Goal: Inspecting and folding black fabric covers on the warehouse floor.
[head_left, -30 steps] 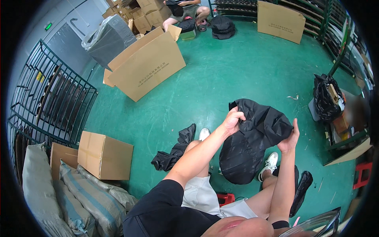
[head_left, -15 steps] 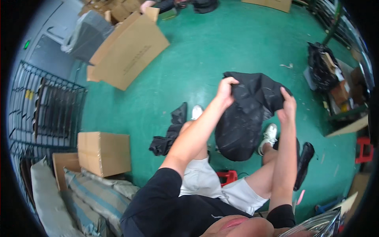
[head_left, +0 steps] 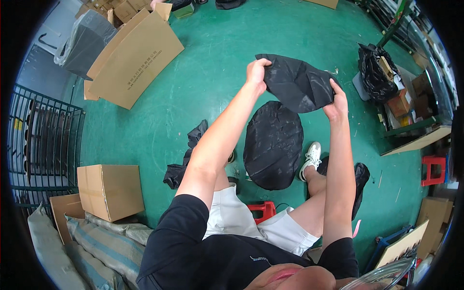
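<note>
My left hand (head_left: 257, 74) and my right hand (head_left: 336, 102) stretch a black cloth piece (head_left: 299, 83) between them, arms reaching forward. Fingers on each side are closed on its edges, and the cloth shows creases and pale smudges. Below it, between my feet, lies a black oval thing (head_left: 273, 145) with a wrinkled, cloth-like surface. In the picture the held cloth's lower edge borders the oval's top; whether they touch I cannot tell. Crumpled black cloth (head_left: 176, 174) rests on the floor beside my left leg, and another black bundle (head_left: 360, 186) is beyond my right leg.
Under me is a red stool (head_left: 263, 211). Cartons (head_left: 113, 191) and striped sacks (head_left: 104, 241) stand at left near a wire rack (head_left: 46, 140). A big open carton (head_left: 137, 60) is at far left. To the right are a black bag (head_left: 379, 72), shelving and another red stool (head_left: 431, 170).
Both hands have moved forward and up, lifting the black cloth away from my body. The oval thing on the floor is now uncovered. The view has shifted somewhat.
</note>
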Demonstrator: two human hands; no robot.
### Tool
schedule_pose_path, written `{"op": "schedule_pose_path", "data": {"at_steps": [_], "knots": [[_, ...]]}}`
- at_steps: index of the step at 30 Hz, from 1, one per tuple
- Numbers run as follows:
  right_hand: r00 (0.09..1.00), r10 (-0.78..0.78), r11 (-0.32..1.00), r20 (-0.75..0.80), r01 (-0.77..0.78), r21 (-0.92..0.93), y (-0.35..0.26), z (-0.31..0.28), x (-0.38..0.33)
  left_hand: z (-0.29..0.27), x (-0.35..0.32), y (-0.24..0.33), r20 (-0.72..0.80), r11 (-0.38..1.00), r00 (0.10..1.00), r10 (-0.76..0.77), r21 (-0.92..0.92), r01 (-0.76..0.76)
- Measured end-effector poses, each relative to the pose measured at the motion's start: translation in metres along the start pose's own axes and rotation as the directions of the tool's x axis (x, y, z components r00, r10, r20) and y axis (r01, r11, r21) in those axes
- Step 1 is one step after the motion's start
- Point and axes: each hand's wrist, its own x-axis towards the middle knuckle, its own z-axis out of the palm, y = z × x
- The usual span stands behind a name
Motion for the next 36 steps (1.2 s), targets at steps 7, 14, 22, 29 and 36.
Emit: {"op": "schedule_pose_path", "data": {"at_steps": [7, 14, 22, 29, 36], "knots": [[0.906, 0.238, 0.971, -0.351, -0.210, 0.115, 0.124, -0.084, -0.016, -0.132, -0.018, -0.106, -0.365, 0.981, 0.929, 0.055, 0.191, 0.017], [0.672, 0.234, 0.889, -0.702, -0.440, -0.126, 0.227, -0.199, -0.087, -0.233, -0.094, -0.196, -0.532, 0.779, 0.845, 0.056, 0.552, 0.296], [0.577, -0.038, 0.761, -0.816, -0.512, -0.397, 0.259, -0.209, -0.141, -0.285, -0.161, -0.226, -0.526, 0.585, 0.849, 0.057, 0.707, 0.398], [0.638, -0.149, 0.737, -0.755, -0.437, -0.515, 0.254, -0.214, -0.161, -0.278, -0.181, -0.222, -0.366, 0.402, 0.915, 0.171, 0.874, 0.274], [0.627, -0.220, 0.527, -0.747, -0.568, -0.632, 0.255, -0.199, -0.182, -0.270, -0.206, -0.216, -0.372, 0.479, 0.928, -0.016, 0.812, 0.334]]}}
